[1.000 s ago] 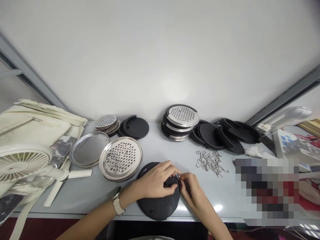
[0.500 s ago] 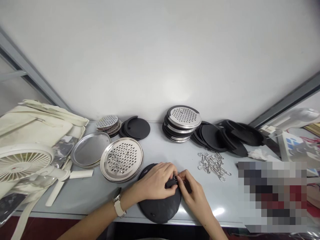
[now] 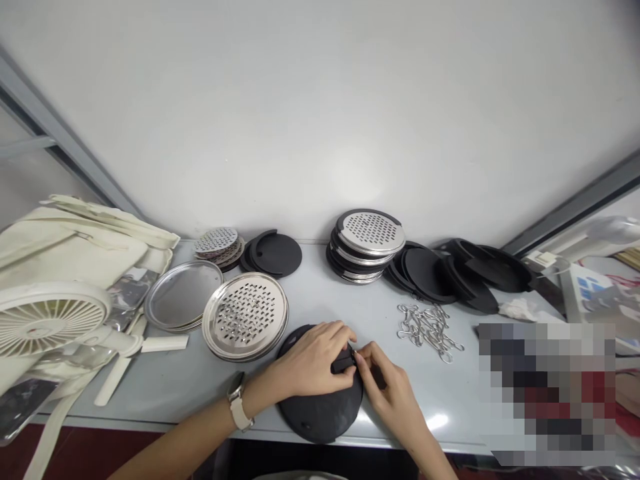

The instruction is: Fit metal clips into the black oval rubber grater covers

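Observation:
A black round disc [image 3: 325, 417] lies on the table in front of me. My left hand [image 3: 320, 360] reaches across its top, with thumb and fingers closed around a small black block-like part [image 3: 343, 363] at the disc's right edge. My right hand [image 3: 383, 380] pinches at the end of that part; a small metal wire clip is mostly hidden by the fingertips there. To the right lies a loose heap of bent metal wire clips [image 3: 427, 328]. Left of the disc sits a stack of round metal grater plates [image 3: 246, 317].
Plain round metal trays [image 3: 183, 293], smaller grater discs [image 3: 216, 240] and black discs [image 3: 280, 255] stand at the back left. A stack of black-rimmed graters [image 3: 373, 233] and black round pans [image 3: 427, 273] line the wall. A white fan [image 3: 50, 327] and cream bag [image 3: 85, 247] crowd the left.
Both hands stay nearly in place on the black disc. The right fingertips have shifted slightly, and the metal loop that showed between the hands is now mostly covered.

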### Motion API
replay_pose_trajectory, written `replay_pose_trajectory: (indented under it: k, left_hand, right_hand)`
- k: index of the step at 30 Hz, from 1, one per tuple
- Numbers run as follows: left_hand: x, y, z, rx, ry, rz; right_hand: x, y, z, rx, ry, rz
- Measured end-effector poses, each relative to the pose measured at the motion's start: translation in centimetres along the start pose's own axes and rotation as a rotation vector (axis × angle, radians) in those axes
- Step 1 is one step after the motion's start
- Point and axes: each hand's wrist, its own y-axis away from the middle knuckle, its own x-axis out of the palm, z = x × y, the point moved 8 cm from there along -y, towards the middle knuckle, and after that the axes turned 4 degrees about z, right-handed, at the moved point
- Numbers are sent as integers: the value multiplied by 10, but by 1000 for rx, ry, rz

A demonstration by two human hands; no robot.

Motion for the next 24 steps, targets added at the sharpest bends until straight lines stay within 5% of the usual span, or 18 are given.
replay_pose_trajectory:
  k: [24]
  left_hand:
    - [2, 2, 1, 33, -12, -30]
  right_hand:
    - [-2, 10, 8, -224, 207, -73]
